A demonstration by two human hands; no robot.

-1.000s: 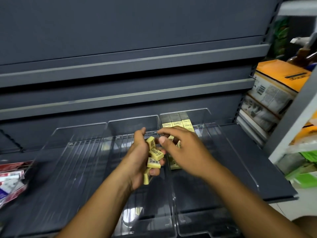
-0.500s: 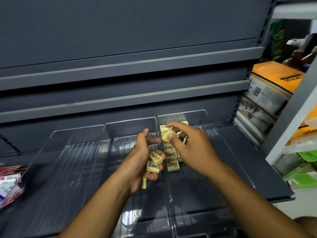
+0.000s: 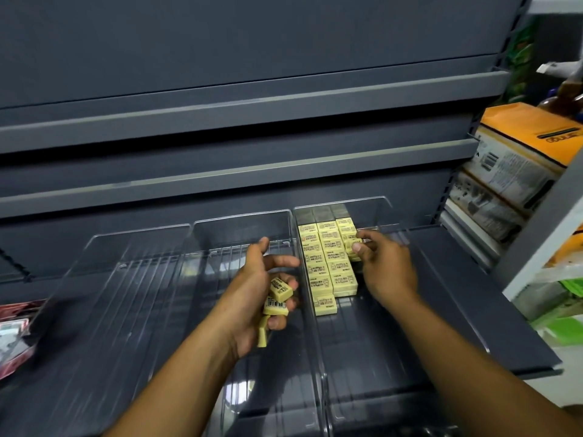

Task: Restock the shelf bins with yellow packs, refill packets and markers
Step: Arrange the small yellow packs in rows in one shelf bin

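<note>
Grey shelf holds clear bins. Rows of yellow packs at back of right bin. Left hand over middle bin, fingers curled round few packs. Right hand pinches one pack beside rows.

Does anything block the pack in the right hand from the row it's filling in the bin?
Nothing visible does. The right hand pinches its yellow pack at the end of the rightmost row inside the clear bin.

The left hand curls its fingers round packs; the right hand reaches further ahead, thumb and finger pinching one pack; both arms stretch forward.
</note>
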